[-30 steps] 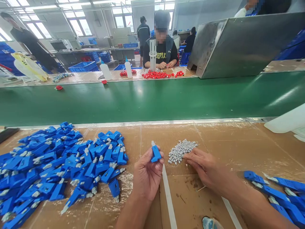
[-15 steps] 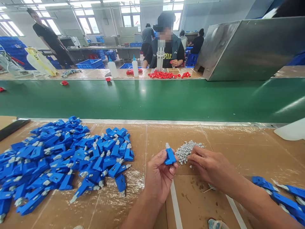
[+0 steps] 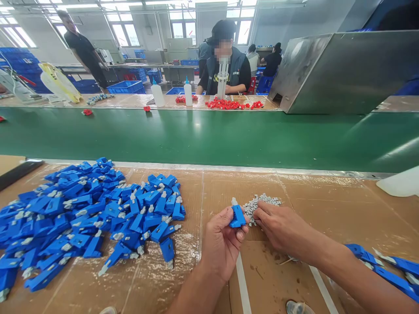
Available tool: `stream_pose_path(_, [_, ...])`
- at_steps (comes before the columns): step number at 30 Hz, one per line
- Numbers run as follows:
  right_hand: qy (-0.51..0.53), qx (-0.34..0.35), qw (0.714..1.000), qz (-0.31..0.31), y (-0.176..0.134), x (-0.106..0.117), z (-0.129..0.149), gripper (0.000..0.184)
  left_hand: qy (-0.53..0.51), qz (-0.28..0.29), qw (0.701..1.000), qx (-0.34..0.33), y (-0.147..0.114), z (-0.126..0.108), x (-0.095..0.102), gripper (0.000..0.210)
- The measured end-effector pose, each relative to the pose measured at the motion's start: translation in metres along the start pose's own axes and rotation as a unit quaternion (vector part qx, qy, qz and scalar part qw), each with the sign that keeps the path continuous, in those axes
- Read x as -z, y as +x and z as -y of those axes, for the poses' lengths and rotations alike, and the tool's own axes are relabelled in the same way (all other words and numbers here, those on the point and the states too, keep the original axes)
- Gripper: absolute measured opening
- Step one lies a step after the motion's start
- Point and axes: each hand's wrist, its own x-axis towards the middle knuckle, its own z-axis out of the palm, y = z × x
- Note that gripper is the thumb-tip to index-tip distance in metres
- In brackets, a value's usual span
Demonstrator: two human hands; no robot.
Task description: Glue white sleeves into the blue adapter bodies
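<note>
My left hand (image 3: 222,244) pinches a blue plastic part (image 3: 238,216) between thumb and fingers, its light grey tip pointing up. Close on its right, my right hand (image 3: 281,226) has its fingers drawn together at the near edge of a heap of small grey pieces (image 3: 264,200). Whatever lies between those fingertips is hidden. A large pile of similar blue parts with grey ends (image 3: 94,213) spreads over the cardboard to the left.
More blue parts (image 3: 389,272) lie at the right edge on the cardboard-covered table (image 3: 327,200). Beyond runs a green conveyor belt (image 3: 196,135) with a few red pieces. Across it a person (image 3: 242,69) sits behind red parts (image 3: 225,104), near white bottles (image 3: 158,95) and a metal housing (image 3: 347,74).
My left hand and the blue part have shifted slightly right, closer to my right hand. The right fingers have moved a little left along the heap. The person opposite has leaned forward.
</note>
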Motion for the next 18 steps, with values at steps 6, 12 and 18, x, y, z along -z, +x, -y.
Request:
stream_pose_path(6, [0.26, -0.106, 0.96, 0.006, -0.014, 0.016, 0.007, 0.034, 0.028, 0.004, 1.0, 0.01, 0.0, 0.008, 0.002, 0.05])
stream_pose_path(12, [0.48, -0.224, 0.848, -0.017, -0.041, 0.027, 0.019, 0.058, 0.092, 0.041, 0.994, 0.052, -0.003, 0.02, -0.001, 0.053])
stream_pose_path(18, [0.576, -0.241, 0.777, -0.08, -0.05, 0.03, 0.047, 0.051, 0.126, 0.051, 0.98, 0.142, -0.006, 0.028, 0.0, 0.053])
